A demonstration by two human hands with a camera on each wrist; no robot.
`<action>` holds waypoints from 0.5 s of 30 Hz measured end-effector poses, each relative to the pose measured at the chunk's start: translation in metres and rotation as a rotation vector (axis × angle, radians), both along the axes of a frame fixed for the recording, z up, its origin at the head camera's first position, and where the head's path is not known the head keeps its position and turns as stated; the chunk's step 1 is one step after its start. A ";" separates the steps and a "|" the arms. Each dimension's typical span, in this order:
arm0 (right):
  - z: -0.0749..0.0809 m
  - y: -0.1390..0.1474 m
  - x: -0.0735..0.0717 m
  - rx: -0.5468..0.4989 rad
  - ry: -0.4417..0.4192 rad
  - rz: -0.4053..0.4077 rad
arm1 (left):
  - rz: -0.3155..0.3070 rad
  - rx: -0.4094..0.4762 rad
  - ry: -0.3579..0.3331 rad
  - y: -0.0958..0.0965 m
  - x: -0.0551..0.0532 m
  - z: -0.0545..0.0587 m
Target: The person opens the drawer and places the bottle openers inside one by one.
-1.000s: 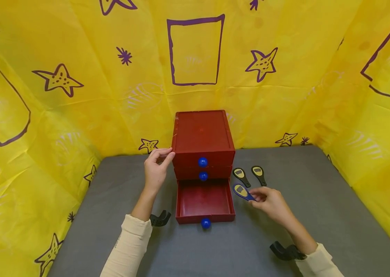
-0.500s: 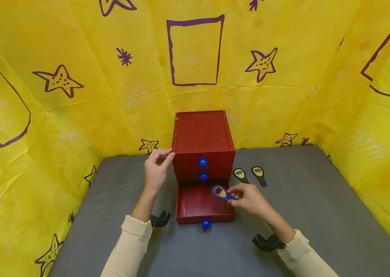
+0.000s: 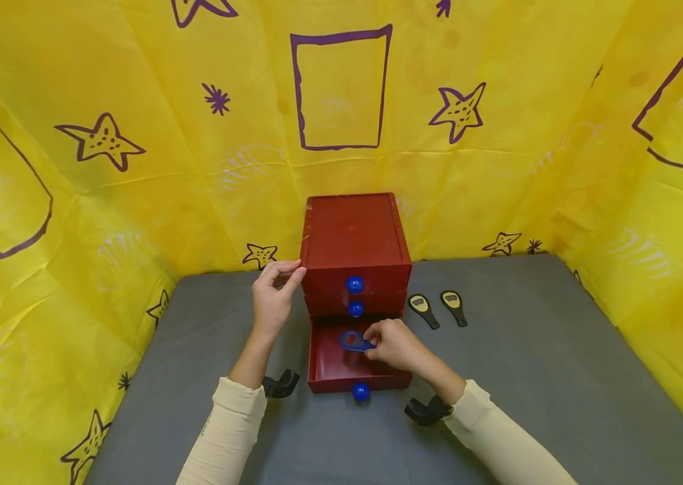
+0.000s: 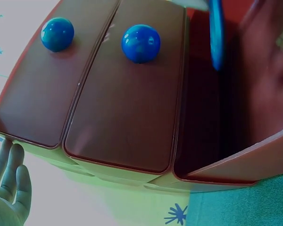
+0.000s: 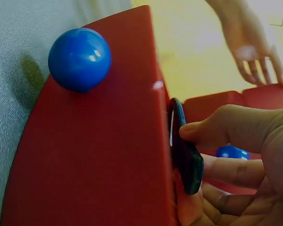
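Observation:
A blue bottle opener [image 3: 353, 341] with an oval head is pinched by its handle between the thumb and fingers of my right hand [image 3: 395, 343]. It hangs over the pulled-out bottom drawer [image 3: 329, 364] of a small red cabinet [image 3: 353, 232]. In the right wrist view the bottle opener [image 5: 186, 155] shows edge-on behind the drawer's front. My left hand [image 3: 271, 300] touches the cabinet's upper left front corner with its fingertips; in the left wrist view its fingers [image 4: 12, 172] are fairly straight along the side.
Two black bottle openers, one nearer [image 3: 423, 310] and one farther right [image 3: 453, 308], lie on the grey table [image 3: 529, 350] right of the cabinet. Blue round knobs [image 3: 361, 392] stick out from the drawers. A yellow patterned cloth [image 3: 341, 168] encloses the back and sides.
My right hand has carried the blue bottle opener leftward from beside the cabinet to over the bottom drawer. The left hand has stayed at the cabinet's corner.

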State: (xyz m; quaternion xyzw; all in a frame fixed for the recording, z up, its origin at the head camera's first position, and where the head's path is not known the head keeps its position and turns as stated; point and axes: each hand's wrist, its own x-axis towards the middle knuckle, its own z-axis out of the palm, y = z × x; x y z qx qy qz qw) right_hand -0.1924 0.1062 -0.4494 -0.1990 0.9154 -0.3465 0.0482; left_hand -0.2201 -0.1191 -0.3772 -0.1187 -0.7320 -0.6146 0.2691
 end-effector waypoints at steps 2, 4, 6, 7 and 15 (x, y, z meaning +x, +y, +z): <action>-0.003 -0.007 -0.002 0.019 -0.012 -0.007 | 0.000 0.001 0.003 0.000 0.000 0.000; -0.006 -0.014 -0.003 0.039 -0.013 -0.006 | 0.002 0.001 0.004 0.000 0.000 -0.001; -0.009 -0.020 -0.004 0.058 -0.021 -0.005 | 0.001 0.001 0.003 0.000 0.000 -0.001; -0.010 -0.024 -0.004 0.070 -0.025 -0.006 | 0.001 0.002 0.002 0.000 0.000 -0.001; -0.019 -0.049 -0.005 0.116 -0.040 -0.054 | -0.001 -0.003 0.006 0.000 -0.001 -0.001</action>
